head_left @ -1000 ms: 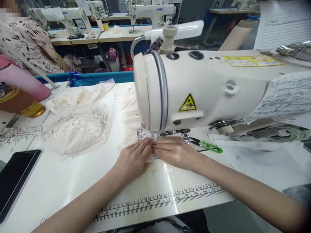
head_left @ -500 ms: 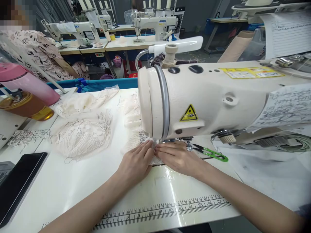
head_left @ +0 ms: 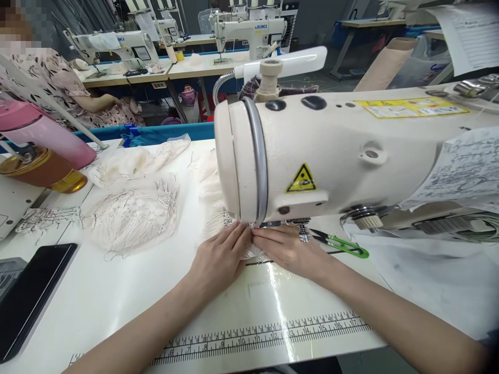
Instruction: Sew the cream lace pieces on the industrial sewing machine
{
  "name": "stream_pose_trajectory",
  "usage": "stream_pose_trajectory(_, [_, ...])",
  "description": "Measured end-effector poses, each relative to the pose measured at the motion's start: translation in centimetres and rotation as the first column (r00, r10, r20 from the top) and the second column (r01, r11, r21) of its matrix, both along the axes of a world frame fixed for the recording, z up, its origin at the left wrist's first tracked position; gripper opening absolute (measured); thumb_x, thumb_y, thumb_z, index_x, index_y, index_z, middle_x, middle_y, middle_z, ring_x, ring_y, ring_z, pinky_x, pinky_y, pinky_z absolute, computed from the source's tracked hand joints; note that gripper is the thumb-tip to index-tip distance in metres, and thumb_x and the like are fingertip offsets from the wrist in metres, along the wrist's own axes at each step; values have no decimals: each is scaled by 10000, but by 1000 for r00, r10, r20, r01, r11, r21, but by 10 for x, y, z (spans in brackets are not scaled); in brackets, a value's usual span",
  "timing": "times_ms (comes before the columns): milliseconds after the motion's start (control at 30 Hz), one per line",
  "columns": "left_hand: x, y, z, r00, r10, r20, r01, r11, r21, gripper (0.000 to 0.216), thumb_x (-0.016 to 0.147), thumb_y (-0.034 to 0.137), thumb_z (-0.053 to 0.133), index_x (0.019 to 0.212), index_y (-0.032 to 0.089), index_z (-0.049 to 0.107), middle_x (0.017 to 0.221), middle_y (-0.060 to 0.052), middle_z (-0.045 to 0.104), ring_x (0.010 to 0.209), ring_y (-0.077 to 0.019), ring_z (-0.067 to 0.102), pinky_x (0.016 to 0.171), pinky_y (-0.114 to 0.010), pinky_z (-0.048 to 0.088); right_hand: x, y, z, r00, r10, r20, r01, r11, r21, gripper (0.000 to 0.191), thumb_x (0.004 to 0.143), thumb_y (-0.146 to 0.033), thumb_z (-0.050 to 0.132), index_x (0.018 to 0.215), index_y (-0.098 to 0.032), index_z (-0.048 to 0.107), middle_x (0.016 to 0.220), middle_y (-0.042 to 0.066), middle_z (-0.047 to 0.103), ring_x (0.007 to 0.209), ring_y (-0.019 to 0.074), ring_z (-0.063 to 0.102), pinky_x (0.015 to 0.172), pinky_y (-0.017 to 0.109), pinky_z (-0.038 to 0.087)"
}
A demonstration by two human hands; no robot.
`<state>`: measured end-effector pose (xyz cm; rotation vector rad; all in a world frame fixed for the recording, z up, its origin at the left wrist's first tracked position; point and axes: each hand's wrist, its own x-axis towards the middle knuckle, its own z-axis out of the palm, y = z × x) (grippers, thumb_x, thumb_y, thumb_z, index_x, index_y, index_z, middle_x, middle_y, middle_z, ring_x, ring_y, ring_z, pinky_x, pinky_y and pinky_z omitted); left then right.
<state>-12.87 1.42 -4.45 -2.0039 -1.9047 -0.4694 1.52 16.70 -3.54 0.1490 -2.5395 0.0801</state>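
Note:
Cream lace fabric lies under the head of a white sewing machine, partly hidden behind it. My left hand is closed on the fabric's near part, its fingers pressed together and pointing towards the needle area. From the other side my right hand also grips the lace, with its fingers close together and its thumb out of sight. The fingertips of both hands almost meet just below the machine head. The needle and presser foot are mostly hidden. Green thread snips lie just right of my right hand.
More lace pieces with loose threads lie left. A black phone, an amber cup and a pink bottle stand or lie further left. A ruler strip runs along the front edge. Another person sits beyond.
My hands stay at the fabric beneath the machine head, with only slight movement. The view has shifted a little. The other person's arm has moved.

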Motion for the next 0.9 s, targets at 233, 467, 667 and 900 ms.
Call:
stream_pose_trajectory(233, [-1,1,0,999,-19,-49,18,1000,-10,366,885,162,476,1219,90,609,1241,-104,646,1141,-251,623,909,-355,580,7,-1,1,989,-147,-27,150,975,165,206,903,-125,543,1019,-223,681,1046,-31,729,827,130,658,628,296,471])
stream_pose_trajectory(467, [2,1,0,999,-33,-6,33,999,-38,375,907,170,484,1259,90,584,1277,-133,617,1211,-276,572,938,-402,567,11,1,-3,976,-219,20,214,967,136,191,922,-211,528,1032,-249,680,1032,-1,721,746,166,633,638,315,441])
stream_pose_trajectory(667, [1,2,-1,1000,-27,-8,27,999,-27,347,939,194,467,1249,105,595,1268,-128,625,1204,-270,578,931,-388,570,8,4,3,973,-181,145,185,983,-14,231,963,-238,443,970,-253,674,891,5,694,694,143,590,636,290,431])
stream_pose_trajectory(900, [-3,5,-1,999,-25,28,27,997,-68,362,929,191,491,1265,97,584,1252,-139,633,1193,-293,584,932,-433,570,8,2,2,954,-274,126,262,960,102,222,951,-222,458,987,-274,671,815,-4,666,677,155,581,625,296,467])
